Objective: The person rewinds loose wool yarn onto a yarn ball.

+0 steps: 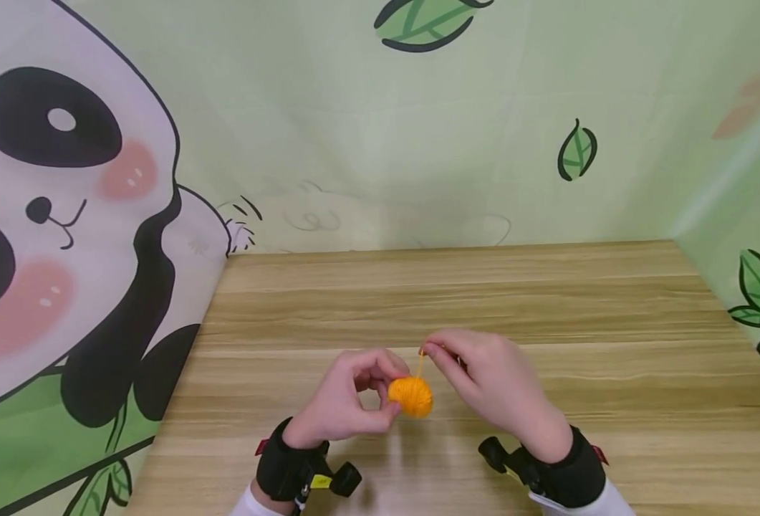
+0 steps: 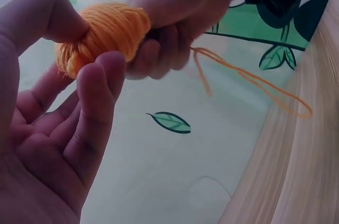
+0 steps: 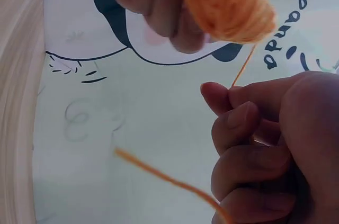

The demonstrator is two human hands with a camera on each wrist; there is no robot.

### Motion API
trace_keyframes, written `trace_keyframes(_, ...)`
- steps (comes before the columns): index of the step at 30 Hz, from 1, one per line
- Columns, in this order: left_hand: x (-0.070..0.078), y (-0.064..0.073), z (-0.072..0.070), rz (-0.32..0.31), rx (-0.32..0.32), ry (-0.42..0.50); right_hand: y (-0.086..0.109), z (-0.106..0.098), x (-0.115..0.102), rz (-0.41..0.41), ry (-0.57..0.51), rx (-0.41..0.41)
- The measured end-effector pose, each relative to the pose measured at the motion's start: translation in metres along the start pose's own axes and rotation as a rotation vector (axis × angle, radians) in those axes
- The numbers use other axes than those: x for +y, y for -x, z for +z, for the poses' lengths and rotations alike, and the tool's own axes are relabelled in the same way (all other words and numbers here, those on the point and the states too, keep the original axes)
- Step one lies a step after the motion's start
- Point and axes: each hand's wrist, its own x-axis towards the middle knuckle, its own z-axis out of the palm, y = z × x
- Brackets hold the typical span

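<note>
A small orange ball of yarn (image 1: 410,396) is held up over the table between the thumb and fingers of my left hand (image 1: 354,394). In the left wrist view its wound strands (image 2: 108,33) show close up, with the thumb pressing from one side and fingertips from the other. My right hand (image 1: 492,376) pinches a strand of yarn (image 3: 244,66) between thumb and forefinger. That strand runs taut from the ball to the pinch. A loose length of yarn (image 2: 254,78) hangs from the right hand, looped, with a free end showing in the right wrist view.
Under both hands lies a wood-grain table (image 1: 457,294). A pale green backdrop (image 1: 328,115) stands behind it, printed with leaves and a large panda (image 1: 96,215) on the left. Each wrist wears a black band (image 1: 569,466) with a small camera.
</note>
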Motion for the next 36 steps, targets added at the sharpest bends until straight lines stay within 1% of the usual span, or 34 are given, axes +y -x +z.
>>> trace_keyframes(4, 0.0, 0.001, -0.002, 0.047, 0.024, 0.068, 0.001, 0.004, 0.002, 0.039, -0.006, -0.076)
trace_keyframes(7, 0.002, 0.001, -0.003, 0.072, 0.062, 0.128, 0.002, 0.007, 0.003, 0.073, -0.003, -0.138)
trace_keyframes(10, 0.003, 0.001, -0.003, 0.092, 0.125, 0.206, 0.002, 0.01, 0.001, 0.093, 0.003, -0.212)
trace_keyframes(12, 0.003, 0.002, -0.004, 0.09, 0.188, 0.237, 0.001, 0.011, -0.001, 0.09, 0.004, -0.259)
trace_keyframes(13, 0.003, 0.001, -0.004, 0.08, 0.226, 0.247, 0.002, 0.013, -0.003, 0.084, 0.004, -0.281)
trace_keyframes(15, 0.003, 0.001, -0.005, 0.038, 0.307, 0.248, 0.002, 0.015, -0.006, 0.052, 0.003, -0.314)
trace_keyframes(17, 0.002, 0.0, -0.006, -0.021, 0.393, 0.223, 0.004, 0.017, -0.008, 0.01, -0.003, -0.338)
trace_keyframes(19, 0.001, -0.001, -0.006, -0.081, 0.465, 0.187, 0.005, 0.018, -0.011, -0.034, -0.018, -0.353)
trace_keyframes(21, -0.002, -0.003, -0.006, -0.129, 0.512, 0.124, 0.005, 0.018, -0.014, -0.07, -0.034, -0.358)
trace_keyframes(23, -0.005, -0.005, -0.005, -0.17, 0.539, 0.021, 0.005, 0.016, -0.015, -0.094, -0.058, -0.351)
trace_keyframes(26, -0.008, -0.007, -0.004, -0.214, 0.532, -0.14, 0.005, 0.012, -0.017, -0.11, -0.086, -0.311)
trace_keyframes(28, -0.009, -0.007, -0.002, -0.23, 0.503, -0.215, 0.005, 0.009, -0.017, -0.118, -0.094, -0.258)
trace_keyframes(29, -0.009, -0.008, -0.001, -0.237, 0.479, -0.237, 0.004, 0.007, -0.017, -0.118, -0.097, -0.227)
trace_keyframes(32, -0.007, -0.007, 0.0, -0.233, 0.382, -0.248, 0.003, 0.003, -0.015, -0.111, -0.072, -0.123)
trace_keyframes(34, -0.006, -0.006, 0.001, -0.211, 0.309, -0.225, 0.002, 0.001, -0.014, -0.102, -0.041, -0.063)
trace_keyframes(36, -0.004, -0.005, 0.001, -0.18, 0.251, -0.184, 0.002, 0.0, -0.013, -0.089, -0.02, -0.019)
